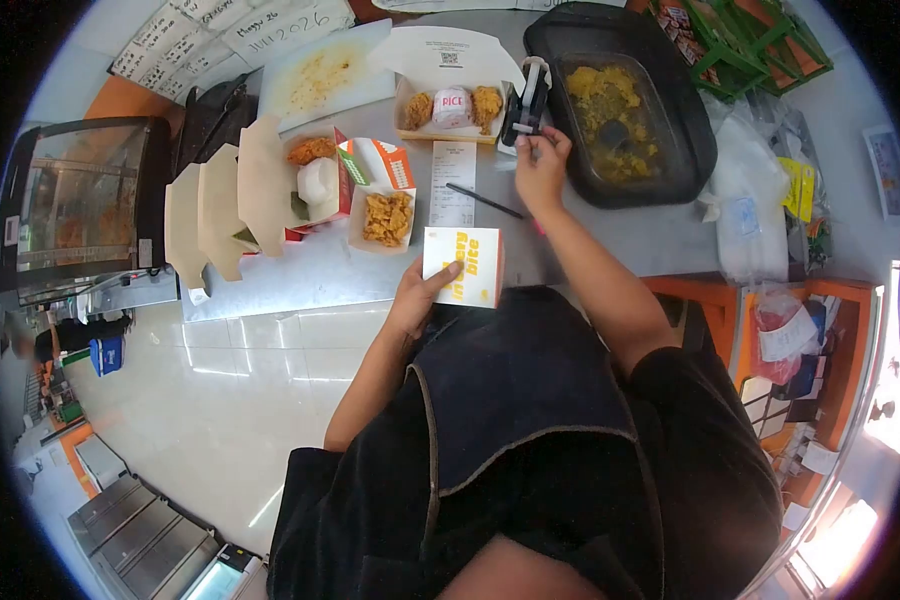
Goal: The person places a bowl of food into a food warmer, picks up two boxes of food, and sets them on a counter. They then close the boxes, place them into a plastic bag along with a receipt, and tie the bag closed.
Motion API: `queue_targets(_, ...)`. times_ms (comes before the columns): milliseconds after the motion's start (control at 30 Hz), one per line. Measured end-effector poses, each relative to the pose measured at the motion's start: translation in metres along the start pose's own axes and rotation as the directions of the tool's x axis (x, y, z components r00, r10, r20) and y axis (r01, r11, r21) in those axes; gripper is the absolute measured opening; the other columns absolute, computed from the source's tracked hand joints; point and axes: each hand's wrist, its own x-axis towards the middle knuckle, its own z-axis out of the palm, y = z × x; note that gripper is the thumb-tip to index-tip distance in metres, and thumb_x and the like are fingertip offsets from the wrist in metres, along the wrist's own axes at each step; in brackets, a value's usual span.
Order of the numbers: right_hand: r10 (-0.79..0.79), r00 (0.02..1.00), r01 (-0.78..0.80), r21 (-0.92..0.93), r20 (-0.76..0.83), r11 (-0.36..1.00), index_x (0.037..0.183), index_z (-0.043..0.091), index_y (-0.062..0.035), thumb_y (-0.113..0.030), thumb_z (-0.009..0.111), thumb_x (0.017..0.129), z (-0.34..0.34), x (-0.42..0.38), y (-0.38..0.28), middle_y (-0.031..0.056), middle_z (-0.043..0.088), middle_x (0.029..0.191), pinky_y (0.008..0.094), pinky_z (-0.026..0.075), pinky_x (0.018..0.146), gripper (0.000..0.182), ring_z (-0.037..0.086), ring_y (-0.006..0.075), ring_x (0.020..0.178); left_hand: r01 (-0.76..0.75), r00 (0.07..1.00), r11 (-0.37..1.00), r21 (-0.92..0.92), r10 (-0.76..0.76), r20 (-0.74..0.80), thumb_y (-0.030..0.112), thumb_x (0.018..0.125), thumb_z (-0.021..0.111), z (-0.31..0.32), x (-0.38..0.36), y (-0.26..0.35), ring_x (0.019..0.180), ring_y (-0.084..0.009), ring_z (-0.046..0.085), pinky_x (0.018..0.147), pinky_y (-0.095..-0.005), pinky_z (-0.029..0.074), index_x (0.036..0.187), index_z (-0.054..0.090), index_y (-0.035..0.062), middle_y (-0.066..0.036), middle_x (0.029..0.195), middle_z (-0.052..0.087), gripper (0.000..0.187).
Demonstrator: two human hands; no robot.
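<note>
My left hand (420, 295) grips a small closed cardboard box (475, 265) with yellow lettering, thumb on its lid, close to my apron. At the front end of a black tape dispenser (526, 105), the fingers of my right hand (542, 165) are pinched on the tape; the strip itself is hard to make out. Left of the dispenser an open meal box (440, 128) holds fried chicken pieces and a wrapped rice portion (452, 104). A printed receipt (454, 180) lies below it, with a black pen (484, 200) across it. An open small box (382, 243) contains crispy chicken bits (387, 218).
More open meal boxes (260, 190) stand at the left, one with chicken and rice. Behind are a stained cutting board (325, 75) and a large black tray (697, 130) with yellow food remains. A glass-fronted warmer (80, 200) sits far left; plastic bags (750, 220) lie right.
</note>
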Motion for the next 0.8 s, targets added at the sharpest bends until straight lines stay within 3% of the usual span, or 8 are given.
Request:
queue_targets(300,0.063,0.994,-0.045,-0.194,0.089,0.98,0.076,0.072,-0.0002,-0.018,0.077,0.086,0.002,0.018,0.004,0.0202,0.061,0.116,0.0428,0.044,0.101,0.021,0.053,0.0376,0.118,0.025,0.999,0.999,-0.025,-0.025,0.024,0.019,0.096,0.073,-0.005,0.005,-0.003,0.11,-0.0227,0.067,0.097,-0.035,0.053,0.135,0.052,-0.0062,-0.017,0.124,0.067,0.05)
queue_targets(400,-0.02,0.994,0.05,-0.281,0.108,0.958,0.072,0.071,-0.0002,-0.017,0.076,0.086,0.001,0.021,0.013,0.0193,0.064,0.111,0.0441,0.043,0.099,0.022,0.054,0.0355,0.117,0.02,1.0,0.997,-0.07,-0.018,0.021,0.019,0.096,0.073,-0.002,0.005,-0.001,0.111,-0.0228,0.067,0.097,-0.035,0.053,0.136,0.051,-0.0058,-0.018,0.126,0.067,0.052)
queue_targets(467,0.118,0.961,0.042,-0.554,0.25,0.831,0.079,0.073,0.0,-0.017,0.074,0.087,-0.004,0.017,0.02,0.0188,0.063,0.114,0.0465,0.042,0.099,0.018,0.053,0.036,0.116,0.014,1.0,0.998,-0.065,-0.012,0.026,0.02,0.096,0.072,-0.002,0.005,0.001,0.111,-0.0227,0.067,0.097,-0.0353,0.053,0.136,0.05,-0.0054,-0.018,0.126,0.066,0.052)
queue_targets(500,0.121,0.962,0.037,-0.555,0.245,0.831,0.079,0.073,0.0,-0.017,0.074,0.087,-0.011,0.013,0.016,0.0188,0.063,0.114,0.0465,0.042,0.099,0.018,0.053,0.036,0.116,0.007,1.0,0.998,-0.06,-0.006,0.026,0.02,0.097,0.071,-0.002,0.006,0.002,0.112,-0.0227,0.067,0.097,-0.0355,0.054,0.137,0.049,-0.0051,-0.018,0.126,0.066,0.053)
queue_targets(567,-0.102,0.993,0.117,-0.388,0.061,0.914,0.089,0.074,0.0006,-0.014,0.071,0.09,-0.033,0.003,-0.01,0.0163,0.067,0.107,0.0399,0.047,0.094,0.015,0.061,0.0282,0.106,0.007,1.0,0.995,-0.097,-0.004,0.027,0.02,0.097,0.07,-0.002,0.005,0.007,0.112,-0.0225,0.067,0.097,-0.0358,0.054,0.138,0.049,-0.0049,-0.017,0.126,0.066,0.052)
queue_targets(600,-0.095,0.993,0.116,-0.388,0.072,0.914,0.089,0.074,0.0006,-0.014,0.071,0.09,-0.047,-0.003,-0.03,0.0163,0.067,0.107,0.0399,0.047,0.094,0.015,0.061,0.0282,0.106,0.009,1.0,0.99,-0.138,-0.006,0.024,0.02,0.098,0.069,-0.002,0.002,0.008,0.112,-0.0223,0.067,0.097,-0.036,0.054,0.138,0.048,-0.0047,-0.016,0.126,0.066,0.052)
queue_targets(667,0.317,0.829,-0.326,-0.063,0.461,0.943,0.098,0.073,0.0009,-0.009,0.068,0.093,-0.08,-0.011,-0.073,0.0123,0.07,0.095,0.0318,0.051,0.083,0.012,0.066,0.0181,0.09,0.029,0.999,0.977,-0.213,-0.024,0.03,0.02,0.098,0.069,-0.002,0.002,0.008,0.113,-0.0223,0.067,0.098,-0.0365,0.054,0.138,0.048,-0.0046,-0.016,0.126,0.066,0.051)
queue_targets(800,0.141,0.719,-0.289,0.108,0.681,0.951,0.103,0.072,0.0005,-0.005,0.065,0.095,-0.113,-0.034,-0.1,0.0082,0.07,0.083,0.0269,0.051,0.073,0.012,0.064,0.0103,0.078,0.086,0.993,0.947,-0.311,-0.056,0.102,0.024,0.1,0.065,-0.002,0.004,0.014,0.115,-0.0237,0.067,0.101,-0.0386,0.053,0.139,0.048,-0.0042,-0.015,0.129,0.066,0.051)
